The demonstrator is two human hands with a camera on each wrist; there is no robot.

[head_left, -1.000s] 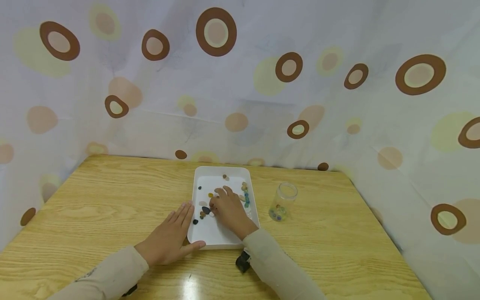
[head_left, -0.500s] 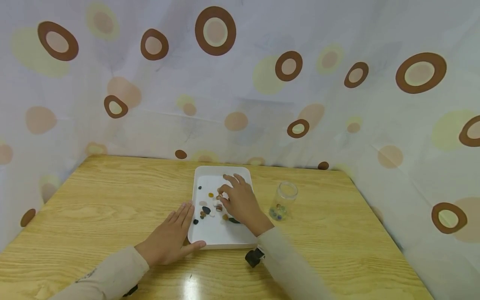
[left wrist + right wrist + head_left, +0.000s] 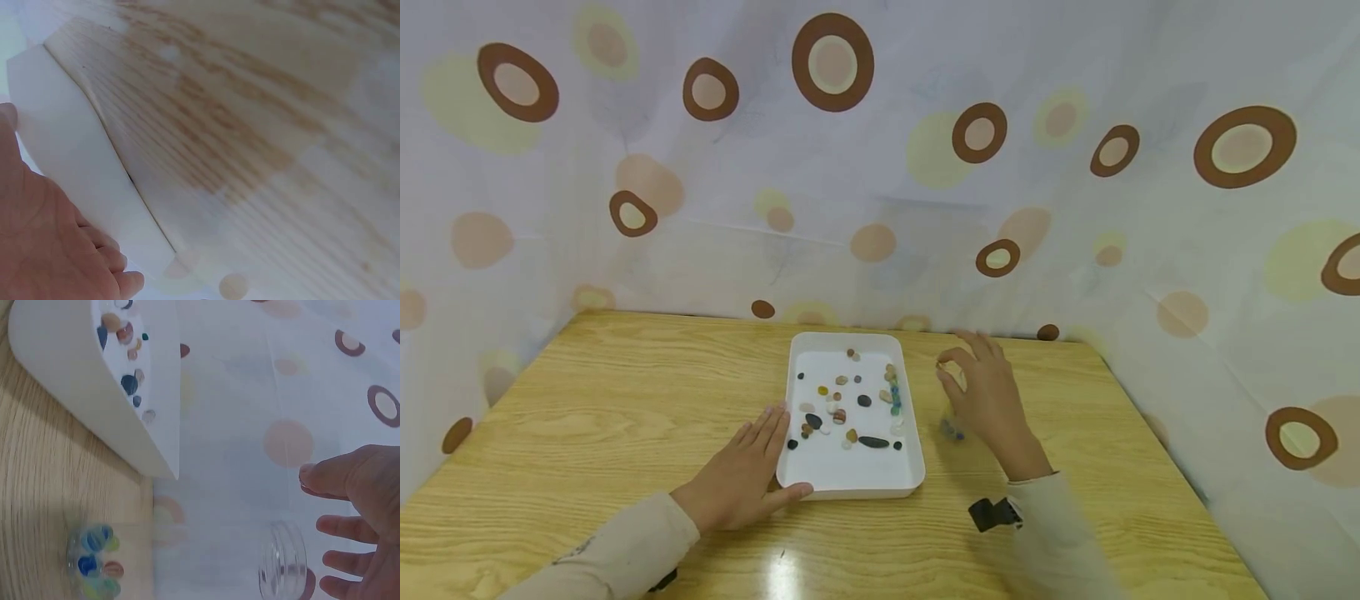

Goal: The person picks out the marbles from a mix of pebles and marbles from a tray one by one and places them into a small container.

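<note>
My left hand lies with straight fingers along the left wall of a white tray, thumb at its front corner. In the left wrist view the palm rests by the tray's wall. My right hand hovers over a clear jar, thumb and index fingertip pinched on a small brownish piece, mostly hidden by the fingertips; I cannot tell its kind. In the right wrist view this hand is just above the rim of the jar. Blue, green and reddish marbles lie at the jar's bottom.
Inside the tray are scattered pebbles, among them a long dark one and a striped brown one. Blue-green glass pieces line its right side. The wooden table meets a spotted cloth behind.
My right hand has left the tray and moved right to above the jar, pinching a small piece. My left hand stays on the tray's left side.
</note>
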